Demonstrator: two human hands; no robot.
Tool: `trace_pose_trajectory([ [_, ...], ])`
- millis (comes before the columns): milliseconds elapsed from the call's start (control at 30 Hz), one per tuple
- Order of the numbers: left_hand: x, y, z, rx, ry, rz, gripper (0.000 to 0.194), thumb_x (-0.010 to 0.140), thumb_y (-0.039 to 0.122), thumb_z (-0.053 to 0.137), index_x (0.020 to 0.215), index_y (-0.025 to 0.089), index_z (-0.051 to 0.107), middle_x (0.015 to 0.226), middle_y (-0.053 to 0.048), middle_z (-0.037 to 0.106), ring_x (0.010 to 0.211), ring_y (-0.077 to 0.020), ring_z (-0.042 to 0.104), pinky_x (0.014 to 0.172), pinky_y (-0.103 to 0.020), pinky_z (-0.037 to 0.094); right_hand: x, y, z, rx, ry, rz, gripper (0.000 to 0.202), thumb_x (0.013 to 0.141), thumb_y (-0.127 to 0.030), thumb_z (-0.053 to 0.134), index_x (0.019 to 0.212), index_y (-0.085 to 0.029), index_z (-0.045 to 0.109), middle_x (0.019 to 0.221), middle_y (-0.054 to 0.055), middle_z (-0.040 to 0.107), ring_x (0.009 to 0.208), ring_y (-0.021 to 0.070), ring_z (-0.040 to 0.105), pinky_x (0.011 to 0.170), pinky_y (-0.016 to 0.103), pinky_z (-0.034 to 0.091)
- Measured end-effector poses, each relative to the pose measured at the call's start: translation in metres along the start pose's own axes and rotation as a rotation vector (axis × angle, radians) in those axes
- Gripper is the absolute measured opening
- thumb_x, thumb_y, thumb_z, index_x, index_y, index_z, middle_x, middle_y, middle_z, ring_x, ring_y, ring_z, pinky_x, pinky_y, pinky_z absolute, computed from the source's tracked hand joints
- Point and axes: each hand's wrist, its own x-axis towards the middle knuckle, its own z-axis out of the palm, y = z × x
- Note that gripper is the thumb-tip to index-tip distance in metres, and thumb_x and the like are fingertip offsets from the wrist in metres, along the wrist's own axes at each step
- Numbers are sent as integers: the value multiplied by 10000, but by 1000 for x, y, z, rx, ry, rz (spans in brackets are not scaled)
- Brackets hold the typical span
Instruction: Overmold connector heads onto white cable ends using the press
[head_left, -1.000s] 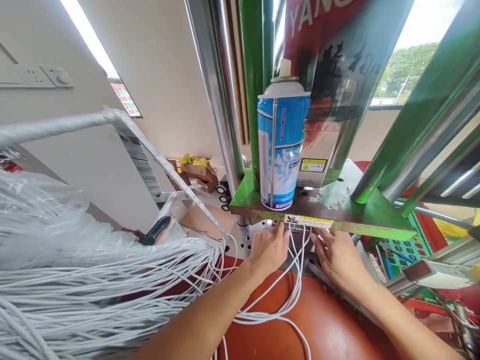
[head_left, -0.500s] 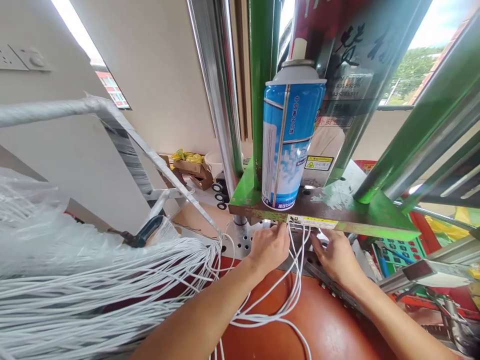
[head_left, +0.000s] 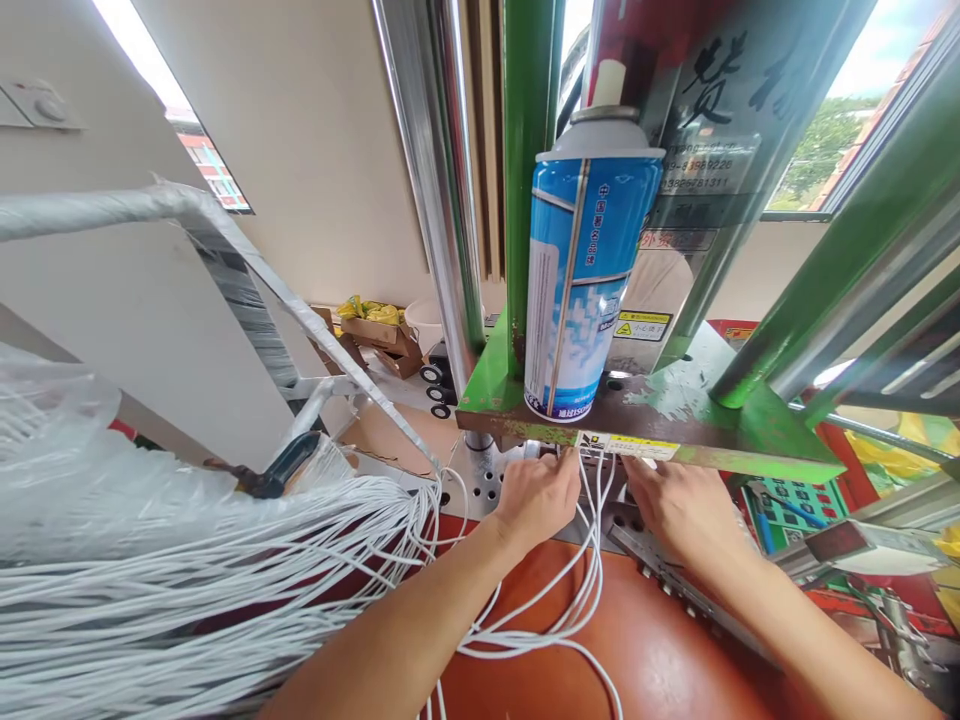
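Beneath the front edge of a green machine plate (head_left: 739, 445), my left hand (head_left: 538, 497) is closed, with its fingers curled beside a few white cables (head_left: 598, 520). What its fingertips grip is hidden. On the other side of these cables, my right hand (head_left: 679, 508) reaches under the same plate, palm down. Its fingertips are out of sight. The white cables run up between both hands to the underside of the plate and trail down over a reddish-brown surface (head_left: 637, 620). Right above them, a blue and white spray can (head_left: 592, 270) stands upright on the plate.
A large bundle of white cables (head_left: 285, 560) spreads across the left, near a dark-handled tool (head_left: 289, 465) and a wrapped metal frame (head_left: 300, 310). Green and chrome columns (head_left: 431, 180) rise from the machine. A green tray (head_left: 795, 505) sits at right.
My right hand has turned flatter and pushed its fingers further under the plate, hiding them. The left hand stays nearly in place. The camera view has shifted slightly.
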Motion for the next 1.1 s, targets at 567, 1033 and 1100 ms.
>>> trace_pose_trajectory([
  [567, -1, -1, 0, -119, 70, -83, 207, 1057, 236, 420, 1060, 186, 621, 775, -49, 749, 680, -209, 726, 586, -325, 450, 9, -37, 5, -102, 6, -29, 288, 1065, -322, 469, 1195, -161, 670, 1045, 127, 713, 960, 298, 618, 864, 421, 384],
  [1033, -6, -7, 4, -265, 86, -174, 187, 1044, 206, 411, 1039, 205, 599, 782, -46, 733, 693, -210, 719, 629, -324, 470, 28, -53, 4, -56, -62, -3, 313, 1073, -333, 440, 1085, -189, 718, 872, 121, 747, 820, 290, 669, 729, 387, 346],
  [1100, -8, -5, 8, -347, 136, -246, 151, 1052, 221, 414, 1080, 209, 562, 788, -38, 724, 703, -209, 715, 627, -320, 473, 31, -56, 5, -32, -67, -3, 329, 1071, -314, 434, 993, -186, 727, 834, 116, 745, 799, 281, 668, 728, 381, 352],
])
